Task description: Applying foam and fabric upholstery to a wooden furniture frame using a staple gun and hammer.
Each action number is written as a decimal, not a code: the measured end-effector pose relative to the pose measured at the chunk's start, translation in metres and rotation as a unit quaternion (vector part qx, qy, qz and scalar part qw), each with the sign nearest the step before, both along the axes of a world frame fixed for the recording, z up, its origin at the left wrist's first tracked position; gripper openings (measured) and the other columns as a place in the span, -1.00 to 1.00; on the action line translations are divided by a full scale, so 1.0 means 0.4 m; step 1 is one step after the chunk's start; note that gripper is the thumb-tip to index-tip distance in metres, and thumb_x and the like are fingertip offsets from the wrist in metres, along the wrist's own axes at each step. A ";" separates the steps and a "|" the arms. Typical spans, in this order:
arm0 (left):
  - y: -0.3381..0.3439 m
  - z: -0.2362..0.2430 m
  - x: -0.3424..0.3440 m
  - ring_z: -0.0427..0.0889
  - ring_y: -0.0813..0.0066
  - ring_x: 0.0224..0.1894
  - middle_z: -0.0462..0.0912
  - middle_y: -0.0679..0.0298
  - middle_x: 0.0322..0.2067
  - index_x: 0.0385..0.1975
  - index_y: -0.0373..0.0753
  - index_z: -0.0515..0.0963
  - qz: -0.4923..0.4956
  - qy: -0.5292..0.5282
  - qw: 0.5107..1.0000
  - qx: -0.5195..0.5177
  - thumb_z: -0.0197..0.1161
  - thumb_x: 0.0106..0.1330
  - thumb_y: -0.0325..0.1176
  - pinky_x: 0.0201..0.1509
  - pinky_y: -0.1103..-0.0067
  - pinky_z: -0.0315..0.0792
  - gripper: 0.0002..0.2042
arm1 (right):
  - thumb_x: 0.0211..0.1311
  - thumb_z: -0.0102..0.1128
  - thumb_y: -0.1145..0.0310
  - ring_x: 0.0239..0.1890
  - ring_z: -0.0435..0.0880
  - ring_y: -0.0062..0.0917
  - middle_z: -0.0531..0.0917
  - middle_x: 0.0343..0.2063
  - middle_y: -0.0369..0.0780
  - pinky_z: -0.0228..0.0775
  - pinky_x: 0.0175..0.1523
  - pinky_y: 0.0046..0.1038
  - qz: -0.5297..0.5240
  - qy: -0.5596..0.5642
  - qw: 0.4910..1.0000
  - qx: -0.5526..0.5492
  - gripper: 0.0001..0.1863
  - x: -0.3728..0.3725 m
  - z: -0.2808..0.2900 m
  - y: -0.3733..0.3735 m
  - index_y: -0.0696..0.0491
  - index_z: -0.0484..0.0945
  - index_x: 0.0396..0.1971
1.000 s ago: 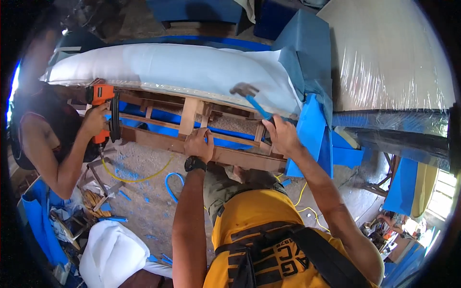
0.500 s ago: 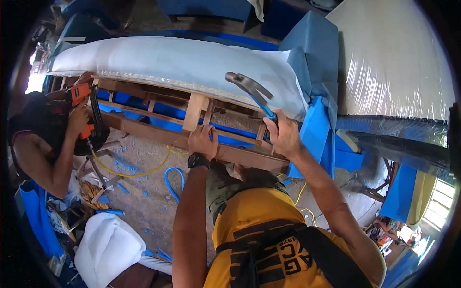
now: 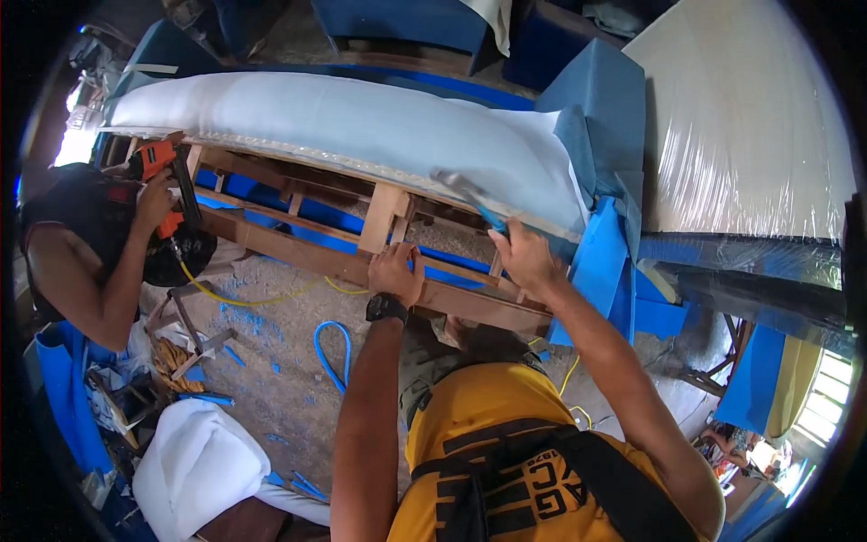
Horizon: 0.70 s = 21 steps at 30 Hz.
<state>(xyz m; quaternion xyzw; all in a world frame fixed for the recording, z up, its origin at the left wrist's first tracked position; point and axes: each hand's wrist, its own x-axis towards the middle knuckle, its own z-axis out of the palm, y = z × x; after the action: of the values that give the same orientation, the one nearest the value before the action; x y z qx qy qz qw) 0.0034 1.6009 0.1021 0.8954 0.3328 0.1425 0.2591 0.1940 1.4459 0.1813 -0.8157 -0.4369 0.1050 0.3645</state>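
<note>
My right hand (image 3: 528, 257) is closed round the blue handle of a hammer (image 3: 495, 219), whose blurred head is over the frame near the long edge of white padding (image 3: 361, 117). My left hand (image 3: 393, 271), a black watch at its wrist, has its fingers bent over the front rail of the wooden frame (image 3: 298, 257), just below a short upright board (image 3: 379, 217); whether a small piece lies under its fingertips I cannot tell. Blue fabric (image 3: 587, 271) hangs at the padding's right end.
At left a co-worker (image 3: 77, 253) holds an orange nail gun (image 3: 155, 163) against the frame, its yellow hose (image 3: 226, 298) trailing below. A plastic-wrapped panel (image 3: 731, 126) stands at right. A white bundle (image 3: 194, 461), a blue loop (image 3: 330, 352) and scraps lie on the floor.
The hammer head has swung and now looks blurred, slightly lower against the padding than half a second ago. The co-worker's nail gun moved leftward from a second ago. The view has shifted slightly.
</note>
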 end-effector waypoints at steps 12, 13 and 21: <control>-0.001 0.005 0.001 0.63 0.15 -0.29 0.64 0.21 -0.40 -0.35 -0.14 0.54 -0.003 0.023 1.000 0.004 0.19 0.25 -0.29 -0.13 0.26 0.46 -0.90 | 0.42 0.04 0.08 -0.45 0.55 0.07 0.54 -0.59 0.05 0.31 -0.40 -0.04 0.018 -0.067 0.993 -0.096 -0.61 0.005 -0.012 0.053 0.17 0.38 -0.31; 0.000 0.006 0.001 0.63 0.15 -0.29 0.64 0.21 -0.40 -0.35 -0.14 0.54 -0.001 0.010 1.000 0.015 0.19 0.25 -0.29 -0.13 0.26 0.46 -0.90 | 0.41 0.06 0.10 -0.45 0.55 0.08 0.53 -0.60 0.05 0.31 -0.40 -0.04 0.034 -0.064 0.989 -0.129 -0.63 0.007 -0.014 0.061 0.17 0.39 -0.29; 0.000 0.001 -0.001 0.63 0.14 -0.30 0.63 0.20 -0.42 -0.32 -0.16 0.58 -0.003 0.025 0.999 -0.019 0.20 0.23 -0.28 -0.15 0.26 0.47 -0.87 | 0.41 0.02 0.05 -0.42 0.56 0.12 0.56 -0.55 0.10 0.32 -0.33 0.06 0.001 0.066 0.997 -0.042 -0.59 -0.007 -0.010 0.087 0.18 0.43 -0.22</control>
<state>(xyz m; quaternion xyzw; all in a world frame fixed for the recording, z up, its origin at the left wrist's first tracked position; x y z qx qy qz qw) 0.0029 1.6011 0.1024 0.8944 0.3394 0.1128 0.2685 0.1912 1.4808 0.1773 -0.8211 -0.4080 0.1768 0.3579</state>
